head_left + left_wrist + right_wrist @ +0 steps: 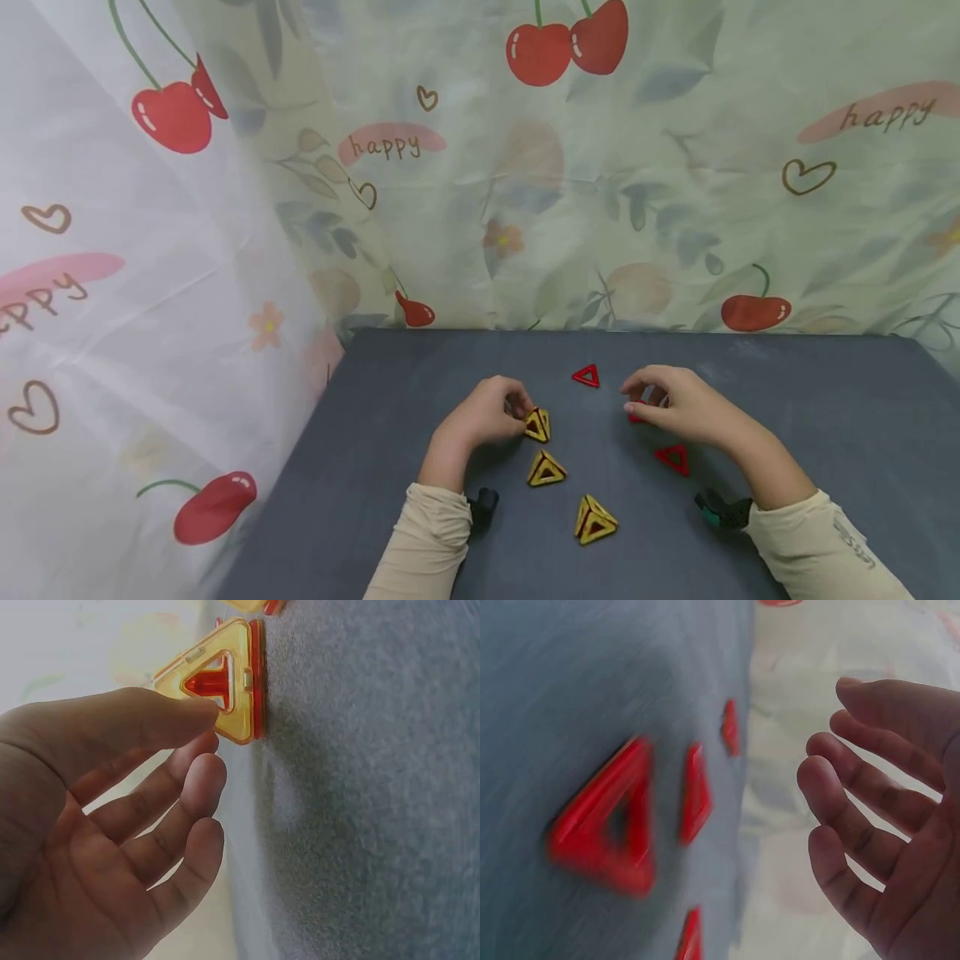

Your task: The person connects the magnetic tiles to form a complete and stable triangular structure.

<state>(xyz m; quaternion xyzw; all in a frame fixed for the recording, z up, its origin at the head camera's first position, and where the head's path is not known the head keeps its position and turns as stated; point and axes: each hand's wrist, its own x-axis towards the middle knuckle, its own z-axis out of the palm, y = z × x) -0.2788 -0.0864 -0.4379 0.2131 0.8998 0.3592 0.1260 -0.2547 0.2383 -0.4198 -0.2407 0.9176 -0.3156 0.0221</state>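
My left hand (491,410) pinches a lower corner of a yellow-and-red triangular magnetic tile pyramid (241,720), thumb in front. Two more such pyramids, the middle one (547,469) and the near one (592,533), stand in a line toward the front. My right hand (686,404) hovers over a flat red triangular tile (636,417), partly hidden under it. In the right wrist view its fingers are loosely bent, apart from the red tiles (592,801), with nothing between them.
Another red triangle (595,377) lies farther back between the hands, and one more (682,460) lies beneath the right forearm. The dark grey table (360,433) ends at a printed curtain (465,275) behind and on the left.
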